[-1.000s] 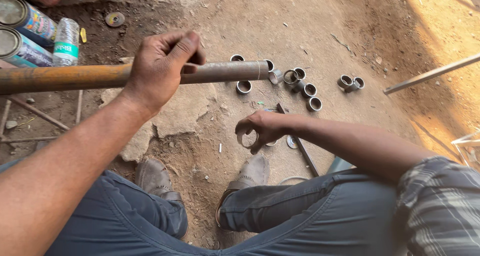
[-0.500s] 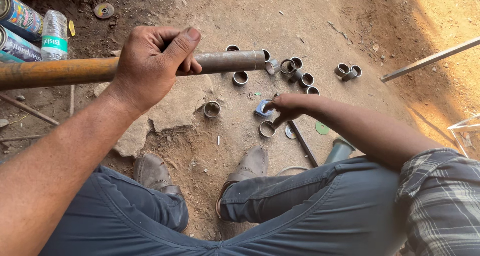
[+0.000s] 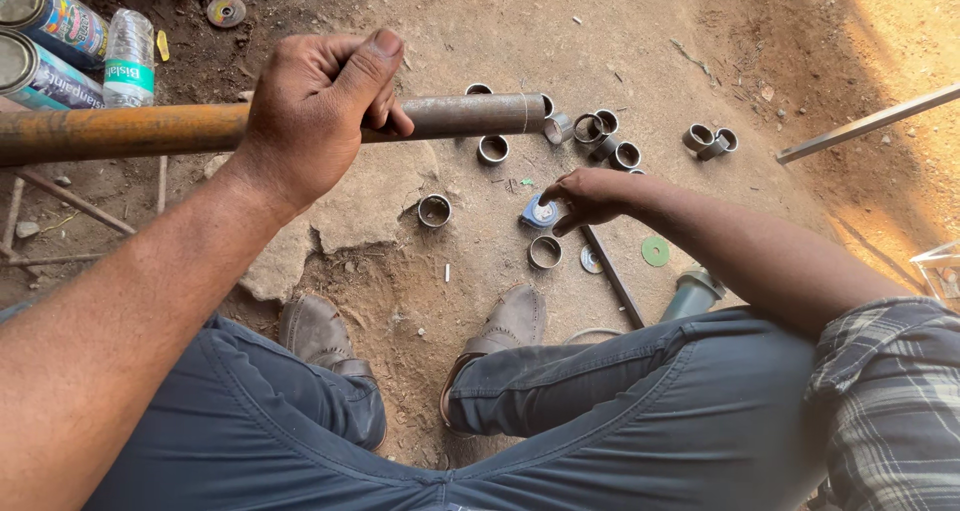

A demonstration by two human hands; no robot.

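Metal pipe (image 3: pixel 300 126) lies level above bare dirt ground (image 3: pixel 620 31), clasped in left hand (image 3: pixel 315 111). Paint cans (image 3: pixel 45 41) and plastic bottle (image 3: pixel 128 56) sit beyond pipe's rusty end. Cut rings (image 3: pixel 610 141) scattered off its grey end. Below that end, right hand (image 3: pixel 590 196) pinches small blue tape measure (image 3: pixel 541 213).

One head-worn camera looks steeply down, close above the dirt ground (image 3: pixel 620 31).

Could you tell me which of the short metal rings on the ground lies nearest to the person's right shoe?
It is the ring just beyond the right shoe, below the right hand. It lies alone, closer to the shoe than the ring beside the flat stone.
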